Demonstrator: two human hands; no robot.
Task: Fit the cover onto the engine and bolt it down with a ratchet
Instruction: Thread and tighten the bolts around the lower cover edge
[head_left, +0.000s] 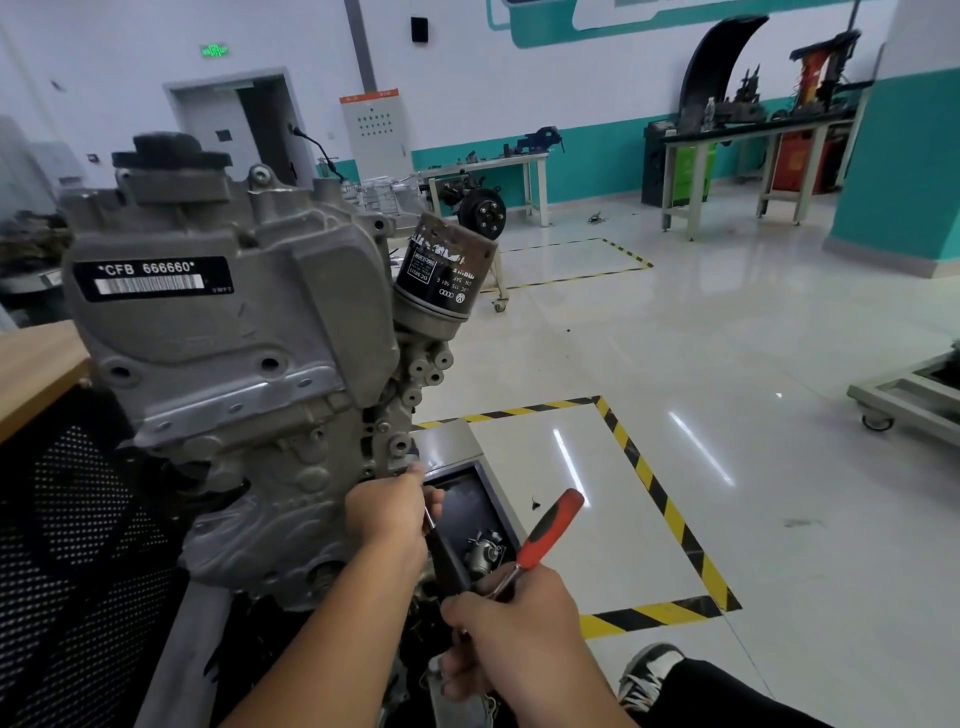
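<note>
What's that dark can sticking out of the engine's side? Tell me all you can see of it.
The dark cylindrical oil filter can stands tilted at the upper right of the grey cast-metal engine, its closed end up and away. The top looks rusty and scuffed. White print and ring and badge logos run upside down on its black side. Its lower end sits in a grey metal housing. Neither hand touches it.

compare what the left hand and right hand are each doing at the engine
The left hand is up against the grey cast-metal engine cover, its fingers curled on a thin metal piece; the right hand sits lower and nearer the camera, gripping the red-and-black-handled ratchet, clear of the cover. Both are bare and holding something.
</note>
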